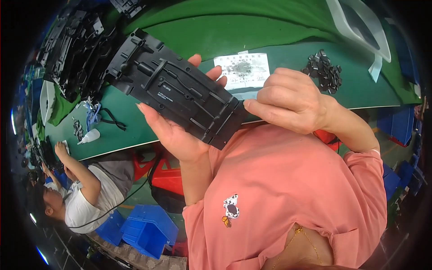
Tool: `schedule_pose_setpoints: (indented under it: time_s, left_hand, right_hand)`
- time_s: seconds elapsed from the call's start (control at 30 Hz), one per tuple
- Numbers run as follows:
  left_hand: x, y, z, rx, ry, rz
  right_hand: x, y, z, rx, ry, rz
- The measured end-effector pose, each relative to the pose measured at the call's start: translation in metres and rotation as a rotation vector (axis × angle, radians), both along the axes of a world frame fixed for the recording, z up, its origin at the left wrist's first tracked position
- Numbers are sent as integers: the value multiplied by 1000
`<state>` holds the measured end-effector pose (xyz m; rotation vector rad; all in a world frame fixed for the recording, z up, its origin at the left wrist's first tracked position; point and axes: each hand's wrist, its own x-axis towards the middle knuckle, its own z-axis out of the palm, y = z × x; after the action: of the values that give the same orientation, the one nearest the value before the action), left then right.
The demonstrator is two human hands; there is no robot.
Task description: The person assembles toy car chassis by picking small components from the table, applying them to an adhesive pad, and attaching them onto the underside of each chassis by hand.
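Observation:
A long black moulded plastic chassis plate (176,96) with ribs and raised rods lies tilted across my left hand (173,137). That hand grips it from beneath, the thumb along the near edge and fingertips showing past the far edge. My right hand (288,101) is at the plate's right end, fingers curled and thumb tip against its corner. What those fingers pinch, if anything, is hidden. Beyond my right hand, a heap of small black plastic pieces (322,72) lies on the green table (288,54).
A printed paper slip (247,67) lies behind the plate. Stacked black plates (76,54) crowd the left, near a small white bottle (90,136). A white tray (360,27) sits far right. A co-worker (90,193) works at left, beside a blue bin (148,229).

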<state>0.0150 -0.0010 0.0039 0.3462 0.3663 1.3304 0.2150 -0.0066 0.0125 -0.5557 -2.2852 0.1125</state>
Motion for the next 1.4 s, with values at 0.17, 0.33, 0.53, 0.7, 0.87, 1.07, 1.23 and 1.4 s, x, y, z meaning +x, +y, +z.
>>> schedule_pose_setpoints:
  time_s: [0.17, 0.33, 0.53, 0.7, 0.87, 1.07, 1.23, 1.4]
  left_hand:
    - [-1, -2, 1, 16, 10, -4]
    - [0, -2, 2, 24, 28, -7]
    - [3, -3, 3, 21, 91, 7]
    - [5, -4, 2, 43, 134, 39]
    - [3, -6, 2, 192, 154, 184]
    - [1, -13, -2, 263, 172, 131]
    - [11, -12, 1, 428, 110, 61]
    - [13, -16, 4, 459, 208, 44]
  right_hand:
    - [-2, -1, 1, -4, -35, 16]
    - [-1, -1, 1, 2, -62, 22]
    - [-2, -2, 1, -26, -91, 41]
    - [-3, -3, -4, -10, -44, 24]
    - [-4, -18, 8, -475, 233, -248]
    - [-11, -32, 15, -1601, 586, -187]
    - [-13, -30, 13, -1727, 642, -149]
    - [-14, -34, 12, -1740, 756, -166]
